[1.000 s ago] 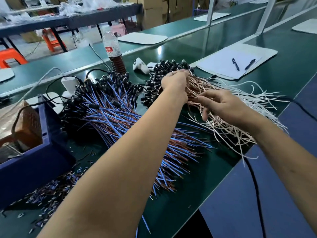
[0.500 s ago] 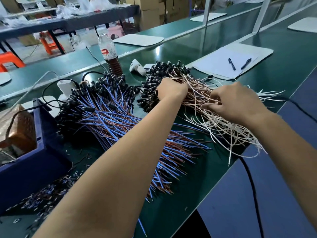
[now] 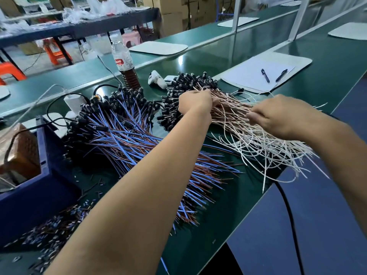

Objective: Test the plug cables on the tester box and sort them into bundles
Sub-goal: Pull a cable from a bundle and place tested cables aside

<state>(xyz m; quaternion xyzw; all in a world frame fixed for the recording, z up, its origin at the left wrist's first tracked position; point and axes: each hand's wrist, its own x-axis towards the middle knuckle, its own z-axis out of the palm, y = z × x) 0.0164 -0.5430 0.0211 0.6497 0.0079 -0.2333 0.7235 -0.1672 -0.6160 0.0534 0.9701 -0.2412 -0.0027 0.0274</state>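
Two heaps of plug cables lie on the green bench (image 3: 248, 54). The left heap (image 3: 127, 135) has black plugs with blue and brown wires fanned toward me. The right heap (image 3: 238, 126) has black plugs with pink and white wires. My left hand (image 3: 195, 103) reaches across and grips a bunch of the pink-white wires near their plugs. My right hand (image 3: 282, 116) pinches the same wires further along, fingers curled round them. A blue box (image 3: 29, 187) at the left edge holds a brown device with a black lead.
A drink bottle (image 3: 125, 64) stands behind the heaps, with a white handheld device (image 3: 157, 79) beside it. A white board with paper and two pens (image 3: 266, 73) lies to the right. Cut wire scraps (image 3: 49, 231) litter the near left. A black cable (image 3: 288, 215) hangs over the bench edge.
My right hand went from open over the wires to closed on them and has drawn slightly right. My left hand has kept its hold near the plugs.
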